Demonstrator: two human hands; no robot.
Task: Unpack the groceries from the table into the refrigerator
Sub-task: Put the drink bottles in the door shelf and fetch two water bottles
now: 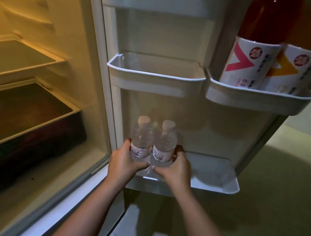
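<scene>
- Water bottles, two of them, small and clear with white caps, stand upright and touching side by side at lower centre of the frame: the left water bottle (141, 139) and the right water bottle (165, 144).
- My left hand (124, 160) curls around the lower part of the left one, and my right hand (177, 168) curls around the lower part of the right one; my thumbs nearly meet in front.
- Both bottles are at the left end of the bottom door bin (216, 177), low on the open refrigerator door (181, 38); I cannot tell whether their bases rest on the bin floor.
- The rest of that bin, to the right of my hands, holds nothing I can make out.
- At upper right, the right door bin (255, 100) holds two tall bottles side by side: a red drink bottle (258, 52) and an orange drink bottle (305, 58), each with a white label.
- Just left of it, the middle door bin (154, 76) shows only its own walls.
- On the left of the frame, the lit interior has a glass shelf (16, 56) above a dark crisper drawer (22, 116).
</scene>
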